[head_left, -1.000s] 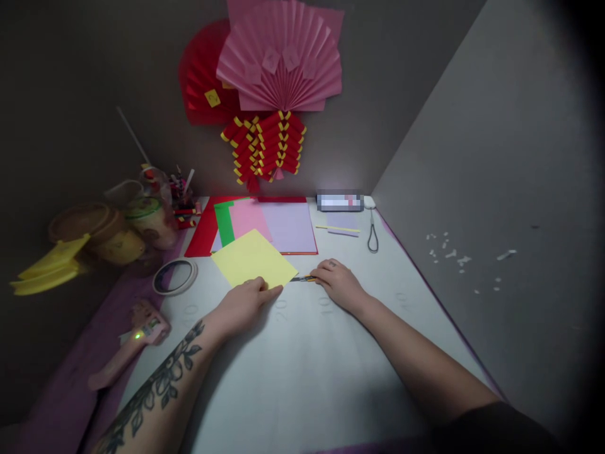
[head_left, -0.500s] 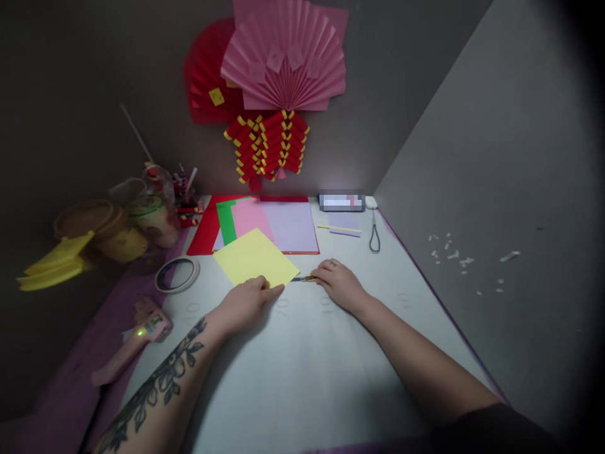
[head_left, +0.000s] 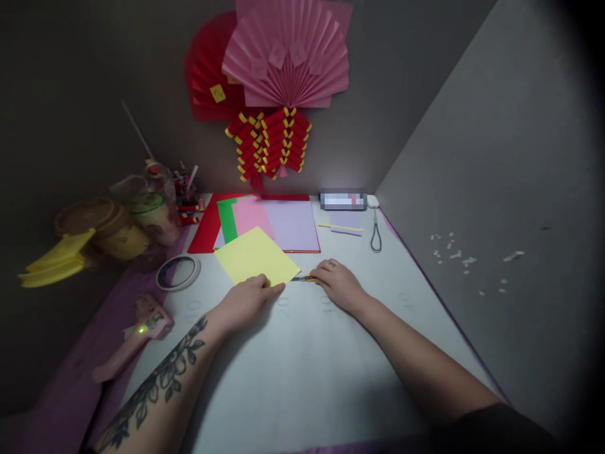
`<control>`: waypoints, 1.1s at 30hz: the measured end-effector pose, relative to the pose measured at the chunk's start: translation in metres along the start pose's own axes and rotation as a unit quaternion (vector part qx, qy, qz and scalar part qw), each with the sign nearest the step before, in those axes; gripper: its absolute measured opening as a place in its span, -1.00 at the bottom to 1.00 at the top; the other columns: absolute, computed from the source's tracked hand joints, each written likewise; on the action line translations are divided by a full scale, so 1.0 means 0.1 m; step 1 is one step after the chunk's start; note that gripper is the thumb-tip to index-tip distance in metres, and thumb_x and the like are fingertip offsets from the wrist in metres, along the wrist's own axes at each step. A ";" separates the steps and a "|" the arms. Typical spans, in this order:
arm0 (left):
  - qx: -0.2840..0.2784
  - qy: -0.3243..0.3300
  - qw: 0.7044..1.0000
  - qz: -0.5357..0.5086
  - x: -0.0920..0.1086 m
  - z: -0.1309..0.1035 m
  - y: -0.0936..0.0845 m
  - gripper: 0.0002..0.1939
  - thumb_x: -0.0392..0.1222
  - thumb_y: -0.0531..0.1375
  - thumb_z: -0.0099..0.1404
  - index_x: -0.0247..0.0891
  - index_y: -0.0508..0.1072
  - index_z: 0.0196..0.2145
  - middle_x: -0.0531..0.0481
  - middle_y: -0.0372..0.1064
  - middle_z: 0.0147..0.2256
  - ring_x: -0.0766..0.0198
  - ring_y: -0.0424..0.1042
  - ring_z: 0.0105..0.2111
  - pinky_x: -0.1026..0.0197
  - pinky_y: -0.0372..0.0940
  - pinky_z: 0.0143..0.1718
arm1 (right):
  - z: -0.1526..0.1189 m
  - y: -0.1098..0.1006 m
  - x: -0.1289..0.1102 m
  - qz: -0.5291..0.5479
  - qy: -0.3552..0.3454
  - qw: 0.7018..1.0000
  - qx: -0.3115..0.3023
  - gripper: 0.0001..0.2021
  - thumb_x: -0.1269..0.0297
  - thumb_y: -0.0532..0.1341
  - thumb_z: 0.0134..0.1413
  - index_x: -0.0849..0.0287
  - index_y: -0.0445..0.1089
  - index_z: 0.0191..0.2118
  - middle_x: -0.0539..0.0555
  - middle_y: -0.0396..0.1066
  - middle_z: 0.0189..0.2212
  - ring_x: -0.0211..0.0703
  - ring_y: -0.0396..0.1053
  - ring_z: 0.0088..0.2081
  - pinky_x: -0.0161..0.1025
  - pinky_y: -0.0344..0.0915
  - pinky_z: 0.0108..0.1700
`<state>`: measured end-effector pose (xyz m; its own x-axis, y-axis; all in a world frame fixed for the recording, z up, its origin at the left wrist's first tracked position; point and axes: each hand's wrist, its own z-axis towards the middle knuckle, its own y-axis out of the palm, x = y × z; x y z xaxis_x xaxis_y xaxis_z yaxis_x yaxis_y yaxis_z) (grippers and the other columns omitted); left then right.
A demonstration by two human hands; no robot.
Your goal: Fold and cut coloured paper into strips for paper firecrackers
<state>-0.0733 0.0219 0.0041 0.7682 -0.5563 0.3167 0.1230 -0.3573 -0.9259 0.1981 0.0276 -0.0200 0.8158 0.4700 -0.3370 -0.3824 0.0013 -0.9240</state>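
Observation:
My left hand [head_left: 250, 299] rests on the near edge of a square sheet of yellow paper [head_left: 258, 257] and presses it to the table. One digit points right along the edge, and the others are bent over the paper. In my right hand [head_left: 336, 282] is a slim cutter knife [head_left: 305, 279] with a yellow-orange body, pinched in the fingers. Its dark tip points left, close to the paper's right corner. Whether the tip touches the paper, I cannot tell.
Behind lie pink paper [head_left: 250, 214], green paper [head_left: 228, 222] and lilac paper [head_left: 293, 224] on a red sheet [head_left: 201, 233]. Left stand a tape roll [head_left: 193, 274], a pink glue gun [head_left: 127, 353] and a cup [head_left: 154, 217]. Paper strips [head_left: 345, 229] and a corded white object [head_left: 373, 202] sit back right.
The camera view has shifted very slightly. Both hands, the yellow paper and the knife stay in nearly the same place.

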 end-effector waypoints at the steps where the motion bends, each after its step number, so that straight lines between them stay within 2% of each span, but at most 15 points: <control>1: -0.002 0.002 1.000 0.000 0.00 0.00 0.00 -0.53 -0.13 -0.13 0.40 0.15 0.17 0.21 -0.05 0.26 -0.19 0.18 0.27 -0.25 0.20 0.12 -0.26 | 0.00 0.00 0.00 0.000 0.000 1.000 -0.001 -0.81 0.48 0.17 0.14 0.12 0.47 -0.19 0.08 0.41 -0.26 -0.11 0.25 -0.18 -0.22 0.23 -0.16; 17: -0.017 -0.006 1.000 -0.005 0.04 0.00 -0.05 -0.52 -0.13 -0.14 0.38 0.05 0.19 0.21 -0.10 0.28 -0.17 0.15 0.26 -0.24 0.17 0.14 -0.23 | -0.02 0.03 -0.02 0.015 -0.024 1.000 -0.004 -0.81 0.46 0.13 0.18 0.11 0.46 -0.17 0.10 0.40 -0.25 -0.11 0.25 -0.18 -0.18 0.26 -0.14; 24: -0.013 0.007 1.000 0.020 0.03 0.00 -0.03 -0.52 -0.15 -0.15 0.39 0.09 0.16 0.23 -0.09 0.27 -0.18 0.16 0.27 -0.25 0.19 0.12 -0.25 | -0.04 0.04 -0.08 0.027 -0.033 0.999 -0.002 -0.82 0.45 0.13 0.19 0.15 0.45 -0.18 0.11 0.40 -0.27 -0.11 0.25 -0.18 -0.18 0.26 -0.13; 33: -0.018 -0.002 1.000 0.014 0.05 -0.01 -0.06 -0.53 -0.14 -0.17 0.40 0.05 0.20 0.20 -0.10 0.27 -0.18 0.16 0.27 -0.25 0.18 0.14 -0.24 | -0.07 0.07 -0.11 0.041 -0.051 0.998 0.007 -0.81 0.45 0.10 0.20 0.14 0.44 -0.18 0.12 0.39 -0.29 -0.10 0.25 -0.19 -0.17 0.28 -0.16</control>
<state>-0.0706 0.0201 0.0115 0.7733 -0.5641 0.2894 0.0785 -0.3677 -0.9266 0.1899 0.0162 -0.0239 0.7330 0.5566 -0.3910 -0.4529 -0.0296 -0.8911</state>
